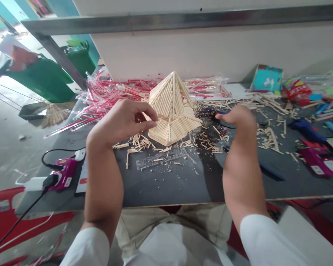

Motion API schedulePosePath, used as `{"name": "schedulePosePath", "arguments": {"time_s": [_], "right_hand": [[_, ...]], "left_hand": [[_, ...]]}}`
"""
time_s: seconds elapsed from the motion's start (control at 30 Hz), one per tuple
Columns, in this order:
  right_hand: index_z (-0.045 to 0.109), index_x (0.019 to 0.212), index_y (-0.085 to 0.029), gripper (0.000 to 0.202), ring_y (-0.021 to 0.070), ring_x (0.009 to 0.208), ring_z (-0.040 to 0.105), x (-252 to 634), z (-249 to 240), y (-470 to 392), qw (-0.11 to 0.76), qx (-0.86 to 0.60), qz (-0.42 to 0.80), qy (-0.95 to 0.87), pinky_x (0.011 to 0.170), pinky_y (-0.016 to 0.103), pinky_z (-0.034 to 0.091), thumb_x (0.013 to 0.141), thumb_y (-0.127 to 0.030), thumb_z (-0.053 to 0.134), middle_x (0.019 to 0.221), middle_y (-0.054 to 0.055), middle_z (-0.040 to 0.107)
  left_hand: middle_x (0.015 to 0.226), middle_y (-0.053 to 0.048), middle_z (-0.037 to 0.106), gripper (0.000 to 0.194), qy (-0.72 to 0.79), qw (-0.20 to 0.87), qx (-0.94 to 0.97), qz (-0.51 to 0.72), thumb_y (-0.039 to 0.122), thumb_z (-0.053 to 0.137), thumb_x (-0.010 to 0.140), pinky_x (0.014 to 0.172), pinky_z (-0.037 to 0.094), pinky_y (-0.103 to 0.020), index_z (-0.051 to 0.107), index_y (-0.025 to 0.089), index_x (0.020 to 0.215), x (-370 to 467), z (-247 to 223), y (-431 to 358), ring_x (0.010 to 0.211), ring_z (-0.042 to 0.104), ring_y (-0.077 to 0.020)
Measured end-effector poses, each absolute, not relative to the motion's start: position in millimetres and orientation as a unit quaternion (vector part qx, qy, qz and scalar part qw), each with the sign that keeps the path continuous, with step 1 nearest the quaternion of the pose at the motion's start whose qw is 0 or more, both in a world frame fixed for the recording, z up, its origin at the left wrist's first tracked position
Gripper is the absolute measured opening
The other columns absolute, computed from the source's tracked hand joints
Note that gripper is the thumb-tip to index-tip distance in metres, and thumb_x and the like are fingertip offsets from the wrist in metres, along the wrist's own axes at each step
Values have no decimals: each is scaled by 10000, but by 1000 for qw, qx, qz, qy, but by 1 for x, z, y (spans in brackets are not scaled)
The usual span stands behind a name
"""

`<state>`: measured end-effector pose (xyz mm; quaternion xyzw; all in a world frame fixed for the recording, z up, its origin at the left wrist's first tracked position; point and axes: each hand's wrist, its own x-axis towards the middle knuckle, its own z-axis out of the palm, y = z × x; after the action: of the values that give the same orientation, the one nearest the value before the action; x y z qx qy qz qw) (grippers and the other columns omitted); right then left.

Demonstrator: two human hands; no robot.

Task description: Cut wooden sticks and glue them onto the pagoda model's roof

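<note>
A peaked model of pale wooden sticks (169, 111) stands on the dark table in front of me, with a steep upper roof and a wider sloping skirt. My left hand (127, 120) is at its left side, thumb and forefinger pinched together by the skirt's edge; whatever is between the fingertips is too small to make out. To the right of the model, my right hand (238, 118) is smeared by motion, its thumb pointing left and the other fingers mostly hidden. Near that thumb lies a dark blue-handled tool (211, 111). A clear ruler (150, 162) lies before the model.
Cut sticks (211, 142) litter the table around the model. Red-and-clear plastic wrappers (100, 92) are heaped behind on the left. Purple power strips (63, 173) sit at both sides, with cords. Markers (327, 107) and a blue tool (306, 129) lie far right.
</note>
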<state>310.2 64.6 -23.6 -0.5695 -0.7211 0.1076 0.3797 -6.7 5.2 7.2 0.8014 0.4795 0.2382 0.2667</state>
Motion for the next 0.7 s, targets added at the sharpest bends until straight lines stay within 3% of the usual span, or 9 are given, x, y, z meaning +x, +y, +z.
{"name": "schedulePosePath", "arguments": {"time_s": [0.1,0.23,0.4,0.7], "right_hand": [[721,1109,-208,297,210,910,739,318,-12,50,387,-594,97,-698,817,373,614,935,-447,689,1019,101,780],[733,1063,-283,204,201,855,747,299,2,22,450,-498,75,-737,778,369,631,862,-268,765,1027,19,783],[685,1045,-332,218,175,835,715,246,9,-5,399,-347,161,-833,800,346,619,869,-235,769,1007,-30,748],[665,957,-286,51,172,793,698,229,0,-1,381,-302,93,-869,776,367,577,946,-237,675,935,-24,724]], "left_hand": [[675,-13,690,126,465,290,801,241,323,696,851,520,503,-228,747,221,904,-3,7,5,590,673,-130],[727,-17,698,171,447,321,784,286,333,742,849,512,538,-246,720,217,972,6,4,5,587,679,-132],[776,-25,703,225,453,340,760,319,379,776,842,537,579,-280,676,237,985,8,1,4,630,705,-153],[721,7,671,188,429,404,728,350,275,799,859,552,568,-281,627,226,916,2,4,2,581,641,-117]]}}
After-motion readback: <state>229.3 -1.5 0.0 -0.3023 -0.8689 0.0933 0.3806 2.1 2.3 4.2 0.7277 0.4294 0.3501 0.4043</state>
